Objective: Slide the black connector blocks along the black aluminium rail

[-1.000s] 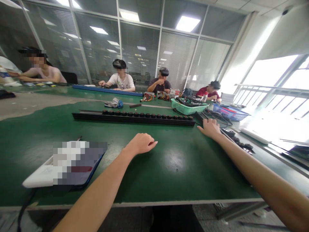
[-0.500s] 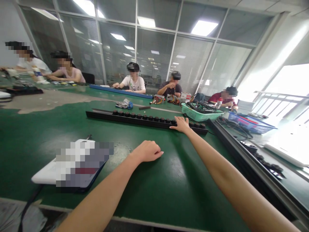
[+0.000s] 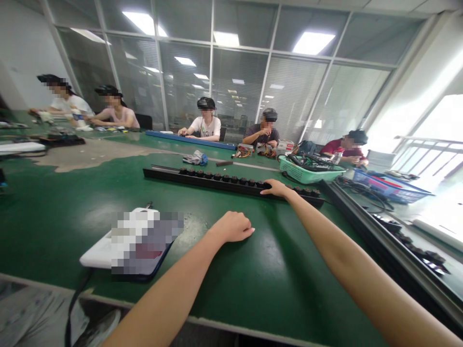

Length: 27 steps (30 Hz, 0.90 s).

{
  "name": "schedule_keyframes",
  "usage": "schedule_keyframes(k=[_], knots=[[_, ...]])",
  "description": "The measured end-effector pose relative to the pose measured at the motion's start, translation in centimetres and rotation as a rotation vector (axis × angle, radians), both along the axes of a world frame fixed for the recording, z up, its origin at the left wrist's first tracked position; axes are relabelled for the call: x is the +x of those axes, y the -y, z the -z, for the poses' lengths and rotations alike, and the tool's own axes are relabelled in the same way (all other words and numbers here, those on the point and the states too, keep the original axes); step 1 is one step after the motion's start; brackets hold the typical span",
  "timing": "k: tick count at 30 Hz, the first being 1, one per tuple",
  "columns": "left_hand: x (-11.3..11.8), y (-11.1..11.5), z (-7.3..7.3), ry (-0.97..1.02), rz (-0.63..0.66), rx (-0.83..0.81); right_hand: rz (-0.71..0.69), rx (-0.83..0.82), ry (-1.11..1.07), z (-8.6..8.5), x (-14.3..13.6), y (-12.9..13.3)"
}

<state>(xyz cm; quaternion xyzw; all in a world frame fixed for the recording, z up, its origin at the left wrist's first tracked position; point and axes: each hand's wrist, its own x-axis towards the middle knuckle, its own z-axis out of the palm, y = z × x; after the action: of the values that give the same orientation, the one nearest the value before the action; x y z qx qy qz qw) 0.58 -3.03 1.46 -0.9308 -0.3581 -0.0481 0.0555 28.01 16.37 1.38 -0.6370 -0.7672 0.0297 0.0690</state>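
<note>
A long black bar point(image 3: 217, 187) with a row of round black parts point(image 3: 234, 179) lies across the green table point(image 3: 224, 284). My right hand point(image 3: 275, 188) is at the right half of the bar, its fingers bent over the near edge and the row. Nearer to me, my left hand point(image 3: 236, 227) rests on the table with the fingers curled together; nothing shows in it. To its left lie a white device point(image 3: 99, 253) with a cable and a dark flat thing point(image 3: 162, 255), both partly blurred out.
Behind the bar are a grey-blue glove point(image 3: 195, 158) and a green basket point(image 3: 313, 174) of cables. A blue basket point(image 3: 392, 188) and a long black rail point(image 3: 383, 246) are at the right. Several people sit across the table.
The view has shifted, so most things appear further right. My right hand's fingers, spread before, are now bent down at the bar. My left hand keeps its curled shape.
</note>
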Motion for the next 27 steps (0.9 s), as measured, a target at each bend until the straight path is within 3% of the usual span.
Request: schedule_keyframes(k=[15, 19, 23, 27], knots=[[0.1, 0.2, -0.3, 0.006, 0.004, 0.062, 0.032, 0.060, -0.033, 0.1, -1.7, 9.0], [-0.6, -0.9, 0.0, 0.153, -0.105, 0.240, 0.061, 0.061, -0.038, 0.0, -2.2, 10.9], [-2.4, -3.2, 0.9, 0.331, -0.300, 0.444, 0.076, 0.056, -0.056, 0.1, -2.4, 12.8], [-3.4, -5.8, 2.1, 0.328, -0.404, 0.388, 0.100, 0.044, -0.052, 0.0, -2.6, 14.4]])
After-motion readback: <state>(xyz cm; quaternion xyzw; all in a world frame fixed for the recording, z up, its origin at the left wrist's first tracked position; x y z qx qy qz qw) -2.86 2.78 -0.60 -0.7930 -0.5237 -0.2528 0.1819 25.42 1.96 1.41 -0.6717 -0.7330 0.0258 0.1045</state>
